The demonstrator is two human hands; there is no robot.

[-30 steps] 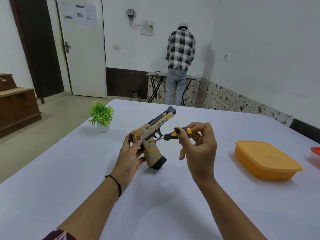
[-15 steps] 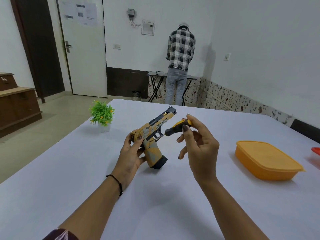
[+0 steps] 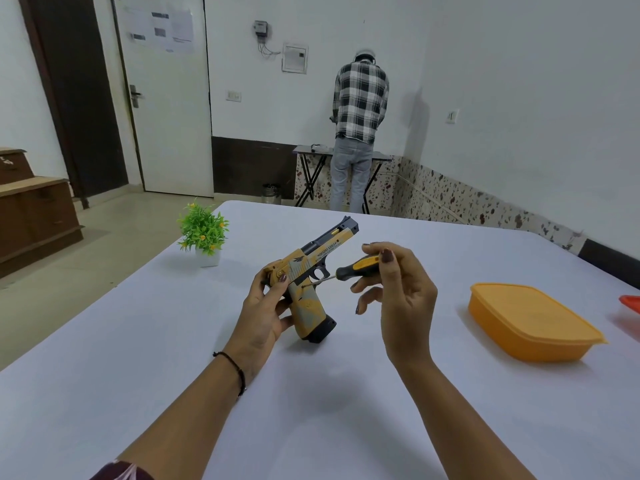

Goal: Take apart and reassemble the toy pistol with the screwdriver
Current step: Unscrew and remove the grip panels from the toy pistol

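The toy pistol (image 3: 311,271) is tan and black, held upright above the white table (image 3: 311,410) with its barrel pointing away and to the right. My left hand (image 3: 265,310) grips the rear of its grip and slide. A screwdriver (image 3: 356,267) with a black and yellow handle is pinched by the thumb and fingers of my right hand (image 3: 398,292). Its thin metal shaft points left, and the tip meets the top of the pistol's grip just behind the trigger guard.
An orange lidded plastic box (image 3: 530,323) sits on the table to the right, with a red item (image 3: 632,303) at the right edge. A small potted plant (image 3: 204,233) stands at the far left. A person in a checked shirt stands at a folding table by the far wall.
My right hand's fingers have shifted on the screwdriver handle, turning it, while the tip stays at the pistol's grip. My left hand and the pistol have barely moved.
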